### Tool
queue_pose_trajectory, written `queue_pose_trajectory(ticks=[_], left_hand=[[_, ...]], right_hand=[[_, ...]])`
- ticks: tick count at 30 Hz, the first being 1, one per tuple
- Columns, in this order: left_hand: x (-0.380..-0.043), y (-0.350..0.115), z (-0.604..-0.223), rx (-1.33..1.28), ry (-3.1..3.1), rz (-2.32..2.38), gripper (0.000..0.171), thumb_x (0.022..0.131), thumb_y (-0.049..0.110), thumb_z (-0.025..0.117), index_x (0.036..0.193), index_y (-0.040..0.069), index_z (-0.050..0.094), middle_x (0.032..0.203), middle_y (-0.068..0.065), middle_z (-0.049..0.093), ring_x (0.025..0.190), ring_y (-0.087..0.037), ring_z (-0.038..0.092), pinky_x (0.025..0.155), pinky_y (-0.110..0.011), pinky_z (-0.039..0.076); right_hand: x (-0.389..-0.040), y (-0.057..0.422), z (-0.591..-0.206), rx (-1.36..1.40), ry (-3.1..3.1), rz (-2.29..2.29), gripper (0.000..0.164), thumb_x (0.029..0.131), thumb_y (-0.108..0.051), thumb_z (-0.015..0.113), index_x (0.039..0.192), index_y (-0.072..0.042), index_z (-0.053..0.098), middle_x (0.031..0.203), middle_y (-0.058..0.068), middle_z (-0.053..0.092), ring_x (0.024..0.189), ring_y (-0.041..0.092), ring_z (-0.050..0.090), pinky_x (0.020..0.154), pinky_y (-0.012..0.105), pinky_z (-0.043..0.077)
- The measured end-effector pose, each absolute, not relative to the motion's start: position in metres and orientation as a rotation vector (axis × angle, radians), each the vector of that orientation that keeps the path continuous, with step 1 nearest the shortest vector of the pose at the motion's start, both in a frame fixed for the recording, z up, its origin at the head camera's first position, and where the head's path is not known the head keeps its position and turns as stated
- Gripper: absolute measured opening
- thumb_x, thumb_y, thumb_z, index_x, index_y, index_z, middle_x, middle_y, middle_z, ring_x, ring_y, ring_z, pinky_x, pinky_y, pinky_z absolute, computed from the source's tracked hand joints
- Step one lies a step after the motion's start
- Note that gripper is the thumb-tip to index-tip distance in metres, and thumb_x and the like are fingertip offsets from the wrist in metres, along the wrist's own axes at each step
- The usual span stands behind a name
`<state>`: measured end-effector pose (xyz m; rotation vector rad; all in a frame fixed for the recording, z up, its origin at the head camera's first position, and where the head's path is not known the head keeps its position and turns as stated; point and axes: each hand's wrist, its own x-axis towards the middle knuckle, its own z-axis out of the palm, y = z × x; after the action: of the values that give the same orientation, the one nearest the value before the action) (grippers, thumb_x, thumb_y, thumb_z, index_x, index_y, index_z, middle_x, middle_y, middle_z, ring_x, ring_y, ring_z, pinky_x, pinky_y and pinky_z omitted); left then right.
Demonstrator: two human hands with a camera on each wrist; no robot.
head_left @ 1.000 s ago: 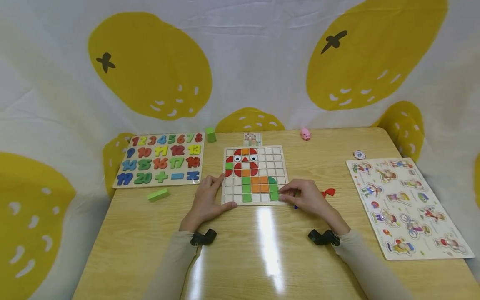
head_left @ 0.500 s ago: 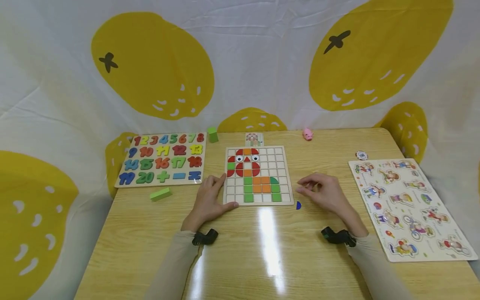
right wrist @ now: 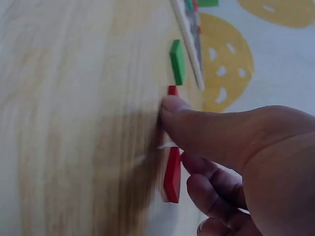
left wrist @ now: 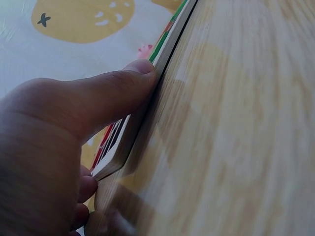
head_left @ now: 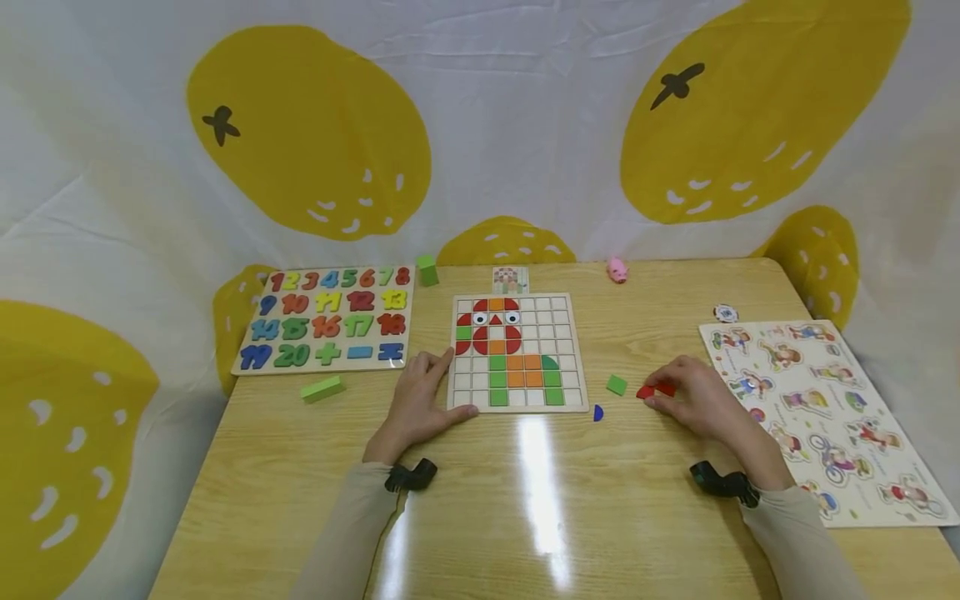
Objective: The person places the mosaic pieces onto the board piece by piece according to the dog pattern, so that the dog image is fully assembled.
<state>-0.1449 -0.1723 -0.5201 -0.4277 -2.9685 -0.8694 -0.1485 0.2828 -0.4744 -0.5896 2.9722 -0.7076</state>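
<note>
My left hand [head_left: 417,408] holds the near left corner of a wooden grid board [head_left: 573,354], its thumb [left wrist: 125,81] along the front edge and fingers at the left side. Red, orange and green tiles on the board form a figure with two eyes. Right of the board, my right hand [head_left: 701,404] pinches a small red tile [head_left: 645,392] at the table between thumb [right wrist: 179,110] and forefinger; the fingers partly hide it. A second red tile [right wrist: 172,174] lies under that hand. Nearer the board lie a green square tile [head_left: 617,384] and a blue half-round piece [head_left: 597,412].
A number puzzle [head_left: 352,364] lies left, with green blocks [head_left: 322,389] near it. A picture card [head_left: 511,279] sits behind the board. At right are a picture puzzle [head_left: 862,400], a round chip [head_left: 725,312] and a pink toy pig [head_left: 617,269].
My right hand has moved from the board's right edge out to the red tiles. The green square tile now shows on the table where that hand was. My left hand stays at the corner.
</note>
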Motion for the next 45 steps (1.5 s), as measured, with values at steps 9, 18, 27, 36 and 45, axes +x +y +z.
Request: queue_pose_trajectory(ticks=[9,18,27,36,45], left_hand=[[-0.147,-0.173,-0.521,-0.451,-2.983,-0.838,0.112,0.069,0.076,0.071,0.156,0.017,0.032,0.107,-0.001,0.040,0.097,-0.017,0.034,0.081,-0.033,0.030],[-0.147,-0.172,-0.521,-0.448,-2.989,-0.854,0.112,0.068,0.076,0.071,0.156,0.019,0.031,0.108,0.000,0.040,0.096,-0.016,0.034,0.080,-0.033,0.030],[-0.145,-0.170,-0.522,-0.479,-2.974,-0.837,0.113,0.069,0.080,0.068,0.156,0.017,0.032,0.113,-0.001,0.043,0.097,-0.017,0.034,0.082,-0.034,0.029],[-0.145,-0.171,-0.520,-0.476,-2.968,-0.834,0.112,0.069,0.077,0.070,0.156,0.017,0.031,0.110,-0.001,0.042,0.095,-0.017,0.033,0.080,-0.033,0.028],[-0.145,-0.173,-0.521,-0.455,-2.957,-0.841,0.112,0.069,0.077,0.070,0.156,0.017,0.033,0.106,0.000,0.040,0.094,-0.017,0.033,0.079,-0.033,0.028]], right_hand=[[-0.158,0.270,-0.474,-0.708,3.048,-0.843,0.024,0.092,-0.007,0.068,0.115,-0.001,0.063,0.094,0.006,0.068,0.081,0.017,0.059,0.070,0.031,0.047],[-0.227,0.205,-0.461,-0.545,2.780,-1.433,0.028,0.092,-0.017,0.071,0.118,-0.007,0.066,0.100,0.008,0.072,0.084,0.016,0.064,0.069,0.019,0.049],[-0.273,0.148,-0.486,-0.323,2.704,-1.478,0.033,0.081,-0.030,0.082,0.101,-0.008,0.071,0.088,0.006,0.072,0.076,0.017,0.065,0.066,0.023,0.051],[-0.277,0.129,-0.491,-0.422,2.753,-1.288,0.025,0.078,-0.031,0.085,0.086,-0.012,0.072,0.081,0.003,0.069,0.069,0.018,0.062,0.062,0.030,0.050],[-0.278,0.134,-0.488,-0.497,2.718,-1.259,0.024,0.083,-0.030,0.081,0.098,-0.012,0.076,0.087,0.002,0.072,0.074,0.017,0.061,0.066,0.027,0.048]])
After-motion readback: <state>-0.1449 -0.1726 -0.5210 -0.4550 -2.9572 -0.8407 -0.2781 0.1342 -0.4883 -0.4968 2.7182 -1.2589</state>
